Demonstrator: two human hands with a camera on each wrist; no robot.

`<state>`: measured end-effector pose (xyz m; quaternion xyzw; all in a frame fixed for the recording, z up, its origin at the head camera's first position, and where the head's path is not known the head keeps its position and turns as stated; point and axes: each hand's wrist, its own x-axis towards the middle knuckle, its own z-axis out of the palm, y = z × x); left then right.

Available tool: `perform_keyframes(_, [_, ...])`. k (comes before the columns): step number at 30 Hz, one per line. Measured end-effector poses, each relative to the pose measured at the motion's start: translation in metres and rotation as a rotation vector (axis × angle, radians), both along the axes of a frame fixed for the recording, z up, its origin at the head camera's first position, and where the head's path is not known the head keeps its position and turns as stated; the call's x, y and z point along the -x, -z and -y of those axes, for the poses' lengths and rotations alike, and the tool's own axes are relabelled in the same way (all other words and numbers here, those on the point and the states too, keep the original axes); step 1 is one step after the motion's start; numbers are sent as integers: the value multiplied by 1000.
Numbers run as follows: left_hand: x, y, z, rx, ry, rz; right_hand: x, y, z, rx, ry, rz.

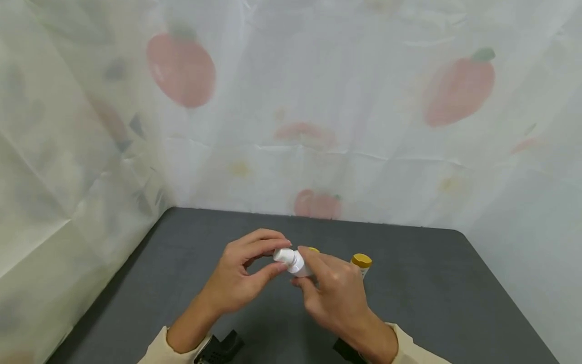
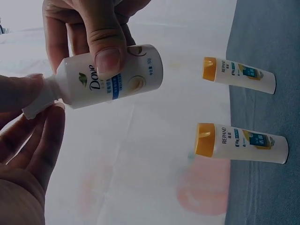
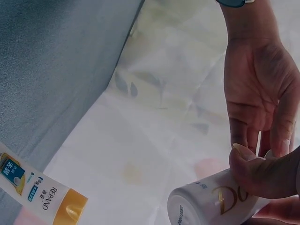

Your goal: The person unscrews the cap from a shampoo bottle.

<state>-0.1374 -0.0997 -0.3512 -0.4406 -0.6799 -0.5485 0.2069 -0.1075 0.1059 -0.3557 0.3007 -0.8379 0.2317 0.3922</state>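
Item one: a small white Dove bottle [image 2: 112, 77], which we find lifted above the dark surface [image 1: 432, 288], lying sideways between both hands. Our right hand [image 1: 338, 298] grips its body, thumb and fingers [image 2: 108, 58] curled round the label. Our left hand [image 1: 241, 275] pinches the white cap [image 1: 283, 255] at its narrow end. Beyond the fingers, two yellow-capped Repano tubes [image 2: 243, 145] stand upright on the surface, just beside each other. Backdrop: a fruit-printed sheet [image 1: 182, 71].
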Motion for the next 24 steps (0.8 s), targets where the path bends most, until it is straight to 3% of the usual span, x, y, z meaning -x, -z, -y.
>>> perform_keyframes(8, [-1,-2,-2,-15,-20,7,-2,0,0,-3,-8,-4])
perform_keyframes(11, [1,-2,-5,-42,3,-53,-1,0,0,5,-17,-17])
perform_keyframes(14, [3,-2,-6,-40,-16,-110,-1,0,-1,11,-20,-23])
perform_keyframes(18, [2,-4,-1,24,-63,-100,-1,0,-1,5,-13,-10])
perform_keyframes(24, [1,-6,4,103,-73,-81,-1,0,0,7,-6,6])
